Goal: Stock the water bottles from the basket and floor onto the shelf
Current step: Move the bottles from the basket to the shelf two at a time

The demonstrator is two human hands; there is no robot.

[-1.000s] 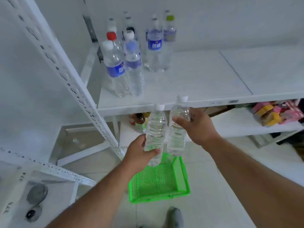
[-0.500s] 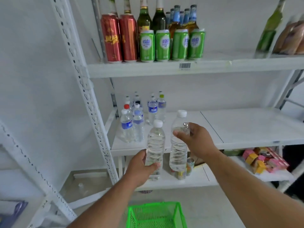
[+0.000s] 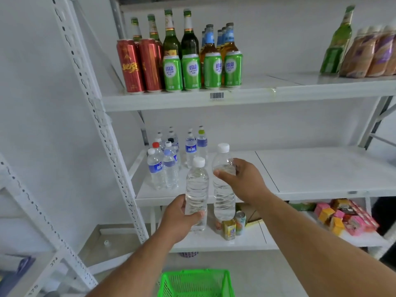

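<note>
We found both hands clamped on clear water bottles: left hand (image 3: 179, 217) low on one bottle (image 3: 197, 187), right hand (image 3: 244, 181) high on another (image 3: 222, 200), upright before the middle shelf (image 3: 321, 174), presumably for placement beside stocked bottles (image 3: 169, 163).

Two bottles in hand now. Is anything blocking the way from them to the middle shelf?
Nothing visible blocks it. The left hand and right hand each hold an unlabeled bottle upright in front of the middle shelf. The stocked water bottles cluster at its back left; the board right of them is bare.
</note>
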